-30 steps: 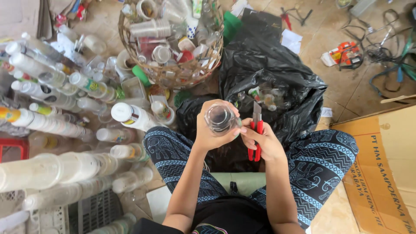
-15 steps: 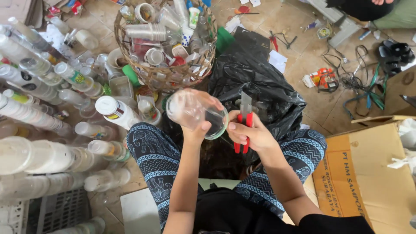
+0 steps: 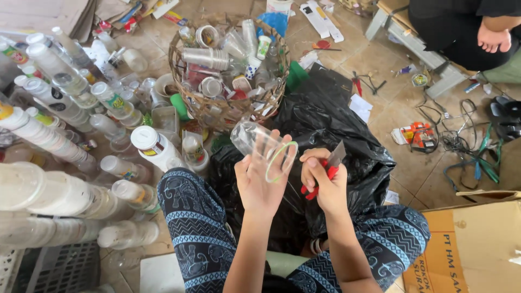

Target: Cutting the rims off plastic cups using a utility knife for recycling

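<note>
I see the left hand (image 3: 259, 182) grasping a clear plastic cup (image 3: 265, 149) just in front of the wicker basket (image 3: 179, 89) | right hand (image 3: 324, 182) clenched on a red-handled cutter (image 3: 325, 171) beside the cup | black bag (image 3: 347, 141) beneath both.

Both forearms up from bottom of frame, elbows bent, wrists close together above lap. Left hand (image 3: 260, 182) raised, back toward camera, fingers (image 3: 271, 149) spread and curled round sth, thumb out to the left. Right hand (image 3: 324, 182) just beside it to the right, a bit lower, closed in a fist, knuckles up, thumb tucked toward left hand's fingertips. Hands near, not touching.
</note>
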